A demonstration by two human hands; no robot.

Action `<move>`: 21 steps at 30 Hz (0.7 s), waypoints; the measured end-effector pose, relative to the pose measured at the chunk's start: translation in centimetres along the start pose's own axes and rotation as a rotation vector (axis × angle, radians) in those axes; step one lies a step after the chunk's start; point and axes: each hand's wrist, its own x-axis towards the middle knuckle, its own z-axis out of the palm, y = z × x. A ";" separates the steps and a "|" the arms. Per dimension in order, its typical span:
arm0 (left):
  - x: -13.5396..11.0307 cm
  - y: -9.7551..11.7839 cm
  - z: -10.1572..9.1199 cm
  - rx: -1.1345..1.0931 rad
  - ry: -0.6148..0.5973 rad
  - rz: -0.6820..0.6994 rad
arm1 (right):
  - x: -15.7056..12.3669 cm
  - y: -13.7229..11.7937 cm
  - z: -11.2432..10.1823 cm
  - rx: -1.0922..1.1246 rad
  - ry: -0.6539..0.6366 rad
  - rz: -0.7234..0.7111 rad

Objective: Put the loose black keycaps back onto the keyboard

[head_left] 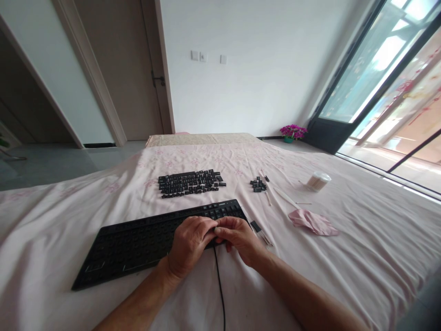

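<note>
No text is legible: the marking point(222, 203) on the keyboard point(138, 243) is too small.

Black corded keyboard point(151, 240), key sockets point(136, 248) exposed, flat and aslant on pink cloth point(358, 262), loose keycaps point(188, 184) beyond

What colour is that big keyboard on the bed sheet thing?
The keyboard is black; it shows best in the head view.
</note>
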 end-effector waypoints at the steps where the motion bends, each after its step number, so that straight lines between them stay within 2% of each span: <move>1: -0.1 0.0 -0.1 0.005 -0.006 0.019 | 0.0 0.1 0.0 -0.015 -0.006 -0.006; 5: -0.2 -0.2 -0.5 0.006 -0.082 0.041 | 0.2 0.2 -0.6 -0.122 -0.026 -0.037; 8: 0.1 -0.7 -0.8 0.034 -0.138 -0.023 | 1.1 0.1 -2.6 -0.321 0.131 -0.171; 10: 0.5 -1.2 -1.0 0.106 -0.150 -0.126 | 1.9 -0.1 -4.4 -0.524 0.257 -0.333; 13: 0.8 -2.3 -1.2 0.250 -0.196 -0.286 | 2.8 -0.2 -6.6 -0.809 0.343 -0.417; 16: 0.5 -3.4 -1.2 0.346 -0.240 -0.378 | 3.0 -0.1 -7.3 -1.001 0.345 -0.439; 21: -0.1 -4.3 -1.1 0.371 -0.271 -0.424 | 2.8 -0.3 -6.7 -1.178 0.291 -0.489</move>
